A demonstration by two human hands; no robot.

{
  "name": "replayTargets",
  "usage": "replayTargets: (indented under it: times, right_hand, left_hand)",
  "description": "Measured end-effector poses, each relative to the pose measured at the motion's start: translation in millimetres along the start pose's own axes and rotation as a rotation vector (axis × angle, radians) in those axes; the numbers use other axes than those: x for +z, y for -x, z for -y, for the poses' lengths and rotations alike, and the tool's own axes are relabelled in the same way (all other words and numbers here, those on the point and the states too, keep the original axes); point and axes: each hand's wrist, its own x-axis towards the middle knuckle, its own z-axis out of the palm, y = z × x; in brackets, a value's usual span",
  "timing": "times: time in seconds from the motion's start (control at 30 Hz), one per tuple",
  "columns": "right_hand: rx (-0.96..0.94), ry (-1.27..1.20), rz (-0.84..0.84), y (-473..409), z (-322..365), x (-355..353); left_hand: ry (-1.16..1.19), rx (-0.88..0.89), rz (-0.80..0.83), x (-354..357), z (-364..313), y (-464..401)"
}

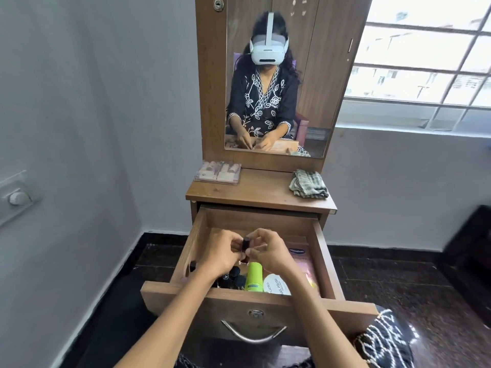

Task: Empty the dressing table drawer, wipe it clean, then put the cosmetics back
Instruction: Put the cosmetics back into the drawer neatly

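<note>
Both hands (pixel 247 251) pinching small dark bottle (pixel 245 245), above open drawer (pixel 322 258)

Both bare arms came up from the bottom of the frame and met near the middle. The left hand (pixel 219 252) sat just left of center, its fingers curled in, the tips pinching something small and dark. The right hand (pixel 268 251) was just beside it on the right, its thumb and fingers bent and pinching the same small thing. The fingertips of both hands almost touched.
</note>
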Motion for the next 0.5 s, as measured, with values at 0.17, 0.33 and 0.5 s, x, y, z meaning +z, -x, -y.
replayTargets:
  times: [0.17, 0.33, 0.5]
  right_hand:
    - [0.024, 0.088, 0.044, 4.5, -3.2, 0.3]
    - [0.052, 0.128, 0.127, 5.9, -3.1, -0.2]
    - [0.076, 0.154, 0.159, 6.3, -0.6, -0.8]
  left_hand:
    - [-0.117, 0.017, 0.016, 6.7, 3.6, 4.8]
    - [-0.172, 0.008, 0.050, 9.8, 4.7, 6.9]
    - [-0.207, -0.004, 0.055, 11.6, 6.0, 5.7]
